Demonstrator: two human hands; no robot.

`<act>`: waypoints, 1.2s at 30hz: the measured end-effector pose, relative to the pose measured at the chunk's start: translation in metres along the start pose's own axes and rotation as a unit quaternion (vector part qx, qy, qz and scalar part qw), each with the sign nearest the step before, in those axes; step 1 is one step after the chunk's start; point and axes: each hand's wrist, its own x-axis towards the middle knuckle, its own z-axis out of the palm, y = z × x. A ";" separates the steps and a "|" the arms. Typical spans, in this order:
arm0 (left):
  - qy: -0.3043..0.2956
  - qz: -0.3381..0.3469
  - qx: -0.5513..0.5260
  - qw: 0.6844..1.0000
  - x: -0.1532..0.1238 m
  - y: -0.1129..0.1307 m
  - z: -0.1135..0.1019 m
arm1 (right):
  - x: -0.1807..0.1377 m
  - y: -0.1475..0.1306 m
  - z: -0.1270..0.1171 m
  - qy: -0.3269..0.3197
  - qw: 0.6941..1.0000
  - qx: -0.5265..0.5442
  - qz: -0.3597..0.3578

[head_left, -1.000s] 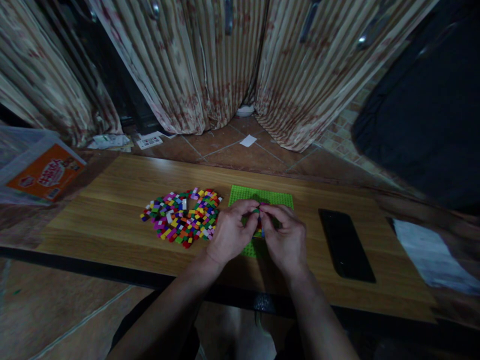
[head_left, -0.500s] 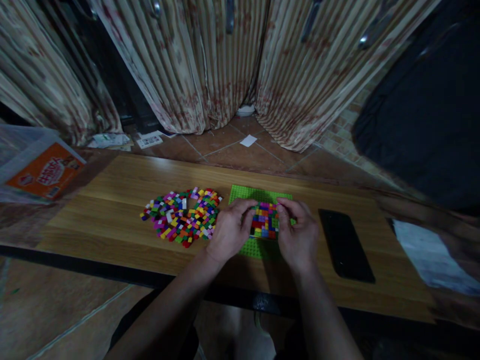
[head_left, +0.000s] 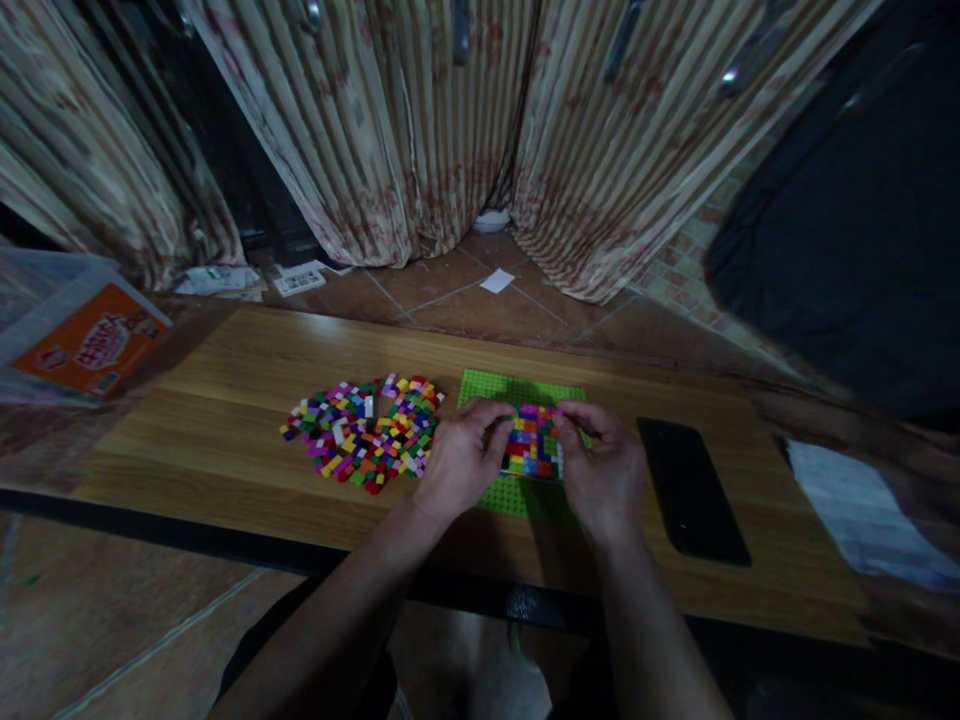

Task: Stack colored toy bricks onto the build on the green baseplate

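Observation:
A block of multicoloured toy bricks (head_left: pixel 531 445) sits over a green studded baseplate (head_left: pixel 510 497) on the wooden table. My left hand (head_left: pixel 459 458) is closed, thumb and forefinger pinching at the block's far left corner. At the far right corner my right hand (head_left: pixel 606 468) is closed in the same way, with a bit of pink showing at its fingertips. Parts of the block's sides and of the baseplate are hidden behind both hands. A pile of loose toy bricks (head_left: pixel 390 440) in many colours lies left of my left hand.
A black phone-like slab (head_left: pixel 691 490) lies on the table (head_left: pixel 202 430), right of my right hand. Past the table's right end is a whitish sheet (head_left: pixel 870 510). A clear plastic tub with an orange label (head_left: pixel 94 342) stands at the left. Striped curtains (head_left: pixel 375 130) hang behind.
My right hand has shifted slightly to the right, and a little more of the block's right side shows. My left hand stays almost in place; the loose pile is unchanged.

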 end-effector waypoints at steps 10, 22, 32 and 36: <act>-0.005 0.007 0.009 1.000 0.001 -0.001 0.000 | 0.000 0.007 -0.001 -0.044 0.999 0.011 0.017; -0.013 0.010 0.008 1.000 0.000 -0.003 0.000 | 0.000 0.017 -0.002 -0.079 0.982 0.106 0.137; 0.020 -0.021 -0.003 1.000 -0.002 -0.002 0.003 | 0.002 0.003 0.002 -0.040 0.943 0.215 0.249; 0.006 -0.009 -0.003 1.000 -0.001 0.001 0.001 | 0.001 0.003 0.003 -0.036 0.953 0.193 0.233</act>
